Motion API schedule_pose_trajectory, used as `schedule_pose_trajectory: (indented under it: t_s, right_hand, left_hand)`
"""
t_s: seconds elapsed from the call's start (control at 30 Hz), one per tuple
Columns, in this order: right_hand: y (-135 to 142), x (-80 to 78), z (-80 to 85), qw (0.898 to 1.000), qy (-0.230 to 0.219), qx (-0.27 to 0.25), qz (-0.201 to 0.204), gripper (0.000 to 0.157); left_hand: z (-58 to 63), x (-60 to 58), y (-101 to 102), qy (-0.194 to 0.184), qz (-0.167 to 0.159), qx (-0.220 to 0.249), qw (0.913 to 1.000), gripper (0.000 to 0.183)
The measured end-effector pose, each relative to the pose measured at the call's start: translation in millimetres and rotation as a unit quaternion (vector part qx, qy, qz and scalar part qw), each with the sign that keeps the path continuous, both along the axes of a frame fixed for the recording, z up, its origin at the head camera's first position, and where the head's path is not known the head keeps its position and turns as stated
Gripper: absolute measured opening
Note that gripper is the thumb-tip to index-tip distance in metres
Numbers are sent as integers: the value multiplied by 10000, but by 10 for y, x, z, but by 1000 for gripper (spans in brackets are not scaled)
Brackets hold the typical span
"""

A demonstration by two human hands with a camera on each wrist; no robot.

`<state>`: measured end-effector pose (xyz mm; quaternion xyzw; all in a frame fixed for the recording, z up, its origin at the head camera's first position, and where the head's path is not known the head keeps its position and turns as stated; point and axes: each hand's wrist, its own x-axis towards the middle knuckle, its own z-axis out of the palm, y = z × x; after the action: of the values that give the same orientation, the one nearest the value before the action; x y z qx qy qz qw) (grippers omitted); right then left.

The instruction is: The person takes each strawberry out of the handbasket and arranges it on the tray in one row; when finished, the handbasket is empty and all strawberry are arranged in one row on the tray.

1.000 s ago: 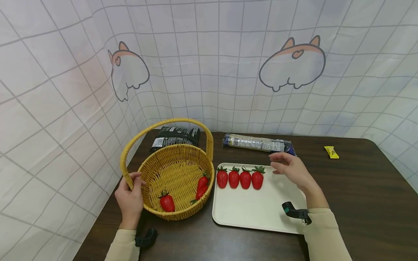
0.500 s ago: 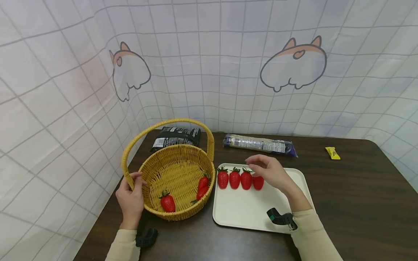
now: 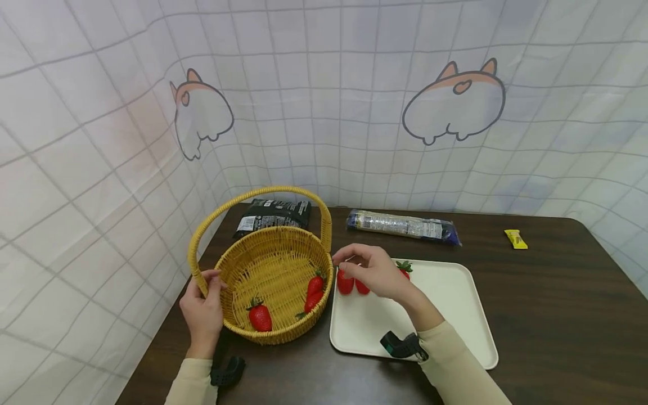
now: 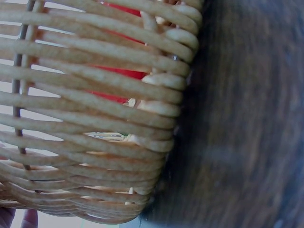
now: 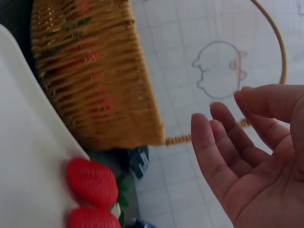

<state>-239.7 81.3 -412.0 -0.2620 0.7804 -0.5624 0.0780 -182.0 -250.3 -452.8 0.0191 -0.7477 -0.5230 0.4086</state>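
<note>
My left hand (image 3: 203, 312) grips the left side of a yellow wicker basket (image 3: 268, 247), at the foot of its arched handle. Inside the basket lie a strawberry (image 3: 260, 317) near the front and two more strawberries (image 3: 314, 287) against the right wall. Red shows through the weave (image 4: 57, 102) in the left wrist view. My right hand (image 3: 382, 275) hovers over the row of strawberries (image 3: 345, 283) at the back left of a white tray (image 3: 445, 298), hiding part of the row. Its fingers are loosely bent and hold nothing, as the right wrist view shows.
Behind the basket lies a black package (image 3: 278, 213). A long clear-and-blue packet (image 3: 402, 226) lies behind the tray. A small yellow wrapped piece (image 3: 516, 239) is at the table's back right. A white gridded curtain (image 3: 344, 112) stands behind the dark table (image 3: 547, 315).
My right hand has moved left across the tray, from its right part to above the left strawberries. The left hand stays on the basket, and the strawberries in the basket have not moved.
</note>
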Motion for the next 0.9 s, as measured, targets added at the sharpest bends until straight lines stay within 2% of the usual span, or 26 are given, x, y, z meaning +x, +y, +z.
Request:
schedule_pose_trajectory:
  t_s: [0.23, 0.33, 0.47, 0.53, 0.7, 0.9]
  right_hand:
    - [-440, -45, 17, 9965, 397, 458, 579, 20]
    - [-625, -72, -19, 9934, 553, 630, 784, 19]
    - [-874, -93, -106, 9880, 531, 795, 1215, 20]
    - [-1000, -95, -156, 9853, 488, 876, 1385, 21]
    - [-1288, -75, -246, 9785, 440, 1356, 1493, 28]
    - [-1486, -100, -289, 9581, 711, 2251, 1621, 34]
  left_hand:
    - [-43, -8, -21, 15, 45, -12, 10000, 12]
    - [-152, -66, -79, -6, 64, 20, 10000, 12]
    - [-278, -126, -152, -11, 109, 40, 9999, 12]
    - [-218, -91, -121, -5, 118, -8, 9999, 12]
    - [-29, 2, -13, 23, 111, -93, 9999, 11]
    - [-32, -20, -4, 35, 76, -92, 9999, 11]
